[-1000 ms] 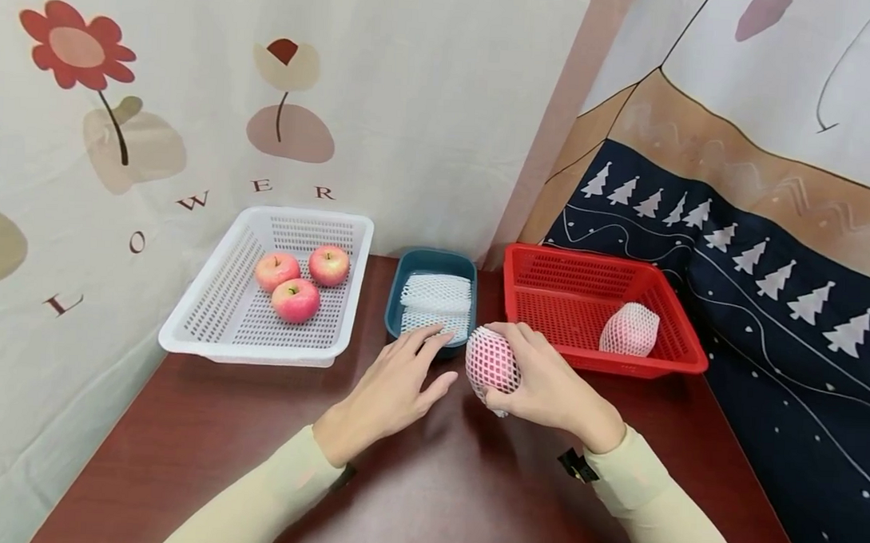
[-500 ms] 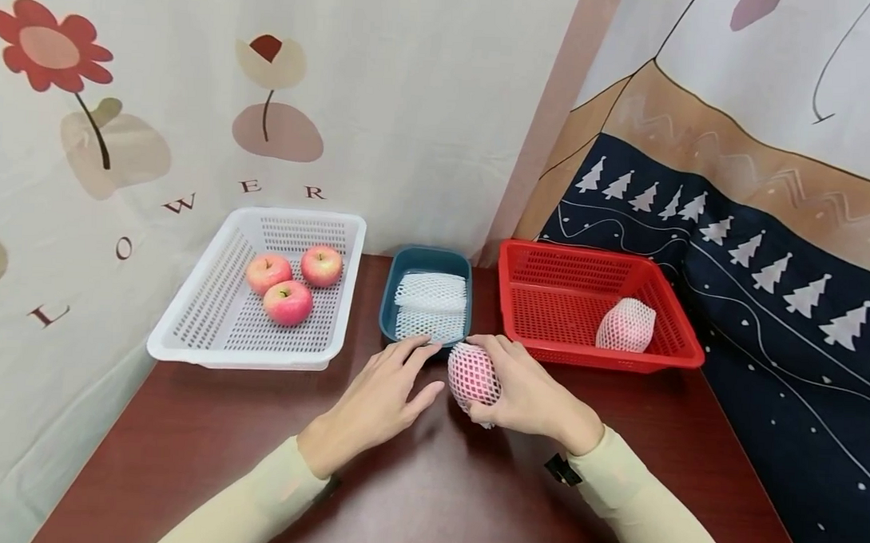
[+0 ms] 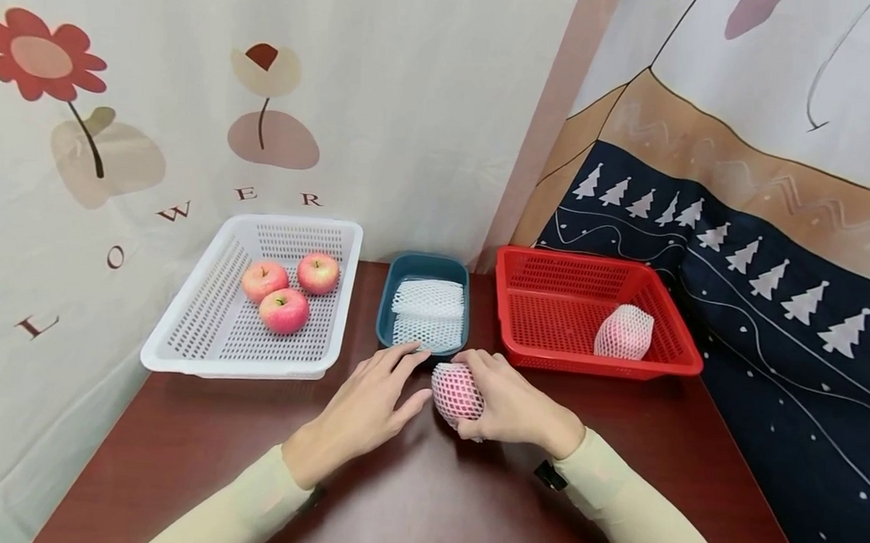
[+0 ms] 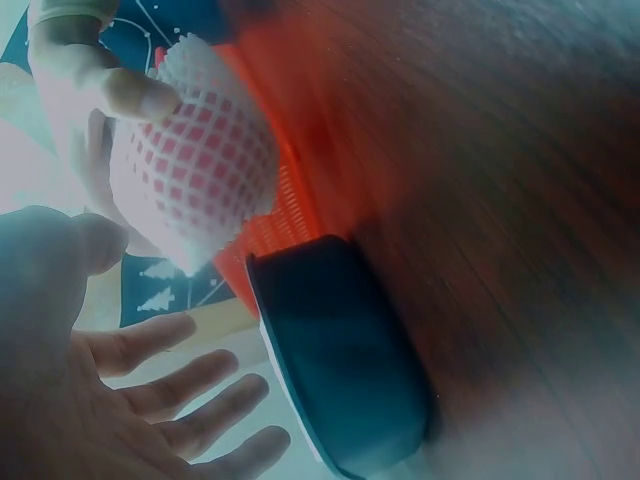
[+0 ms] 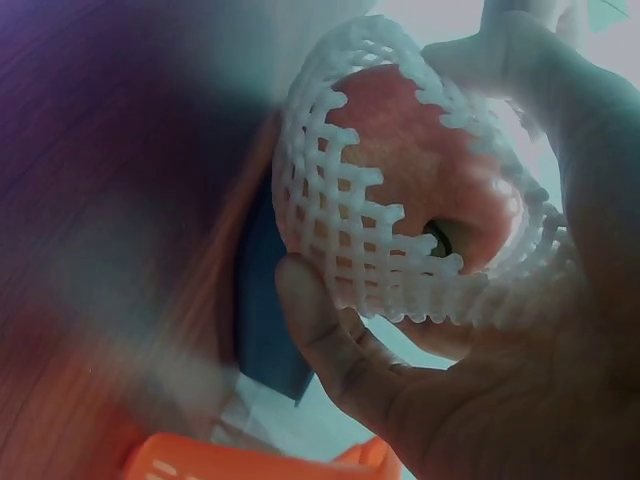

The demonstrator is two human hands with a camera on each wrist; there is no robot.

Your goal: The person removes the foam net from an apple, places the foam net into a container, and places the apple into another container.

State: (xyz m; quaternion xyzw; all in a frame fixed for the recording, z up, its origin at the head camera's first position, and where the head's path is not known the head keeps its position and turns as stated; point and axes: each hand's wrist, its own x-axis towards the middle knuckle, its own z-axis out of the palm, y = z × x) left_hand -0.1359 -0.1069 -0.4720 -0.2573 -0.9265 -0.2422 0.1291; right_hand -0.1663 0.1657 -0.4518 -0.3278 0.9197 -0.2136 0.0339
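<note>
My right hand (image 3: 513,406) grips an apple (image 3: 456,392) sleeved in a white foam net, thumb on the near side and fingers over the far side. In the right wrist view the net's open end shows the bare red skin and stem hollow of the apple (image 5: 430,170). Just left of it, my left hand (image 3: 361,409) hovers with its fingers extended. The left wrist view shows a gap between the left hand (image 4: 120,390) and the netted apple (image 4: 200,160). Behind both hands, a teal tub (image 3: 384,314) holds white foam nets (image 3: 429,299).
A white basket (image 3: 166,350) with three bare apples (image 3: 284,311) stands at the left. At the right, a red basket (image 3: 541,319) holds one netted apple (image 3: 624,334). All stand on a dark red-brown table (image 3: 427,511), with printed curtains behind.
The right hand has brought the netted apple left and nearer to me, closer to the left hand. The left hand has shifted slightly left and nearer. The head view has turned a little.
</note>
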